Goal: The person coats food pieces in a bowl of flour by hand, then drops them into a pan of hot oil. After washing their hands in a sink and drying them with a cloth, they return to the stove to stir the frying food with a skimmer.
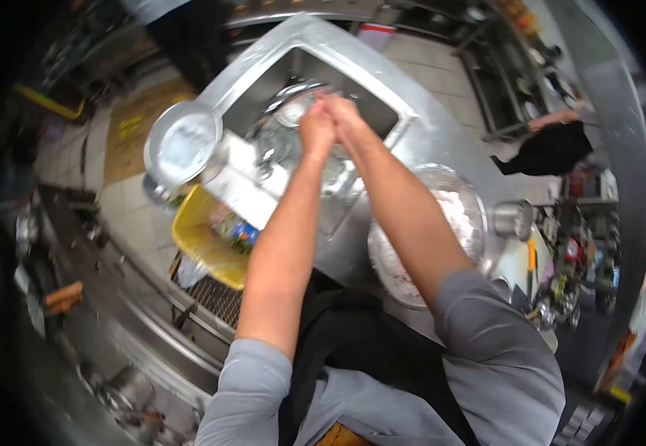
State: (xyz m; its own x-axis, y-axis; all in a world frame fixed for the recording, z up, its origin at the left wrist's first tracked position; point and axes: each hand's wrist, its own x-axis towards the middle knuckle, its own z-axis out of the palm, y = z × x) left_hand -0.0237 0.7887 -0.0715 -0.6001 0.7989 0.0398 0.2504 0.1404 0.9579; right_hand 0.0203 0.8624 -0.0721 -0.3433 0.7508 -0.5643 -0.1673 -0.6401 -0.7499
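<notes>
Over the sink point(242, 111), my left hand point(315, 132) and my right hand point(343, 113) are brought together, with fingers curled against each other. The fingertips are blurred, and whatever lies between them, if anything, is hidden. Just below and behind the hands is a round, shiny bowl-like vessel point(291, 113) in the sink. Clear, glassy or wet-looking shapes point(278, 145) lie nearer me, partly behind my left wrist; I cannot make out their kind.
A metal pot point(183, 141) with whitish contents stands left of the sink, above a yellow bin point(202, 232) with refuse. Right of my forearm sits a large bowl point(458, 212) of white stuff beside a metal cup point(513, 220). An orange-handled knife point(531, 256) lies on a board. Other people stand at far left and right.
</notes>
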